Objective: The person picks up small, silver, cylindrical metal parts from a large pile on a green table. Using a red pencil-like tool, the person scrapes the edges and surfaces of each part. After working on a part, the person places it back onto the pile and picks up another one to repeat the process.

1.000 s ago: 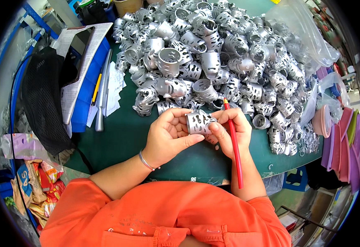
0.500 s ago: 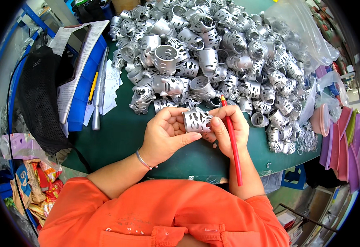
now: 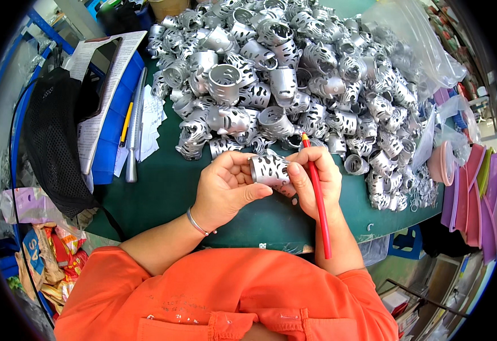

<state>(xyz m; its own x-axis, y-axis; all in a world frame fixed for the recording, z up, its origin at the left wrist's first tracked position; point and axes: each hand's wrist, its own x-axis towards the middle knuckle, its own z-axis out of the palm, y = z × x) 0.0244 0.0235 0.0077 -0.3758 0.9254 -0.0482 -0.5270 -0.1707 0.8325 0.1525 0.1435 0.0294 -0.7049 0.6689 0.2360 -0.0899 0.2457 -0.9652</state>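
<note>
A silver metal cuff [image 3: 269, 170] with dark slotted cut-outs is held in front of my body, just above the green tabletop. My left hand [image 3: 221, 186] grips it from the left, thumb along the lower side and fingers curled behind. From the right, my right hand [image 3: 321, 181] has thumb and fingertips at the cuff's edge. A red pencil [image 3: 321, 213] also lies in that hand, its tip pointing up and away from me. Beyond both hands, a large heap of similar silver cuffs [image 3: 283, 85] covers the far part of the table.
At left stand a blue bin [image 3: 117, 113] with papers, a black mesh bag [image 3: 52, 131], a yellow pencil [image 3: 126, 125] and a metal rod [image 3: 132, 153]. Clear plastic bags [image 3: 413, 40] lie at the far right, near pink and purple pieces [image 3: 470, 193]. The green tabletop [image 3: 157, 187] surrounds my hands.
The cuff has turned slightly, showing more of its slotted side. Both hands keep their hold, and the whole view has shifted a little.
</note>
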